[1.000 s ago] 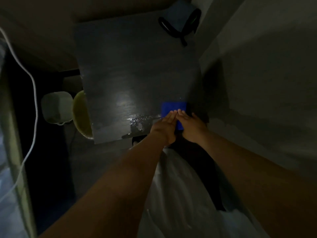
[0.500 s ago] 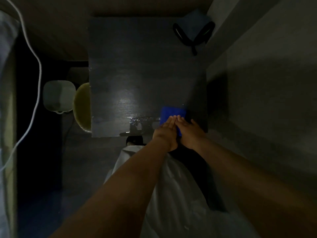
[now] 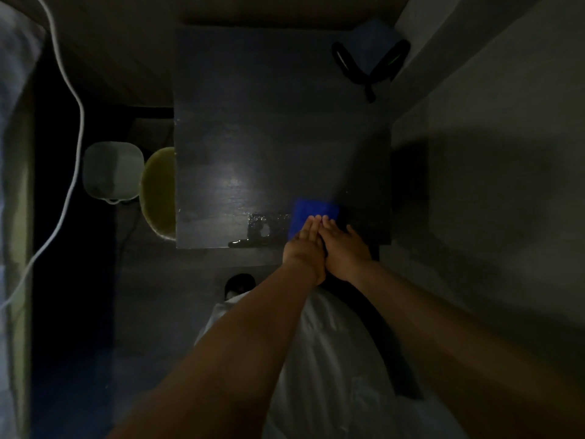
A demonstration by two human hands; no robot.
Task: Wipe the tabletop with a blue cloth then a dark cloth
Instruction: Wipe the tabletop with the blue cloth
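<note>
A dark rectangular tabletop (image 3: 269,137) fills the middle of the head view. A bright blue cloth (image 3: 316,209) lies flat near its front edge, right of centre. My left hand (image 3: 304,248) and my right hand (image 3: 343,251) rest side by side on the cloth's near half, palms down and fingers together, pressing it onto the table. A shiny wet patch (image 3: 262,226) sits just left of the cloth. I cannot make out a dark cloth in this dim light.
A black looped strap (image 3: 367,68) lies on a pale blue object (image 3: 370,42) at the far right corner. Left of the table stand a yellowish round tub (image 3: 160,191) and a white container (image 3: 110,169). A white cable (image 3: 74,122) hangs there. A wall runs along the right.
Both hands and the blue cloth have slid a little to the left along the front edge, toward the wet patch. The camera view has shifted too.
</note>
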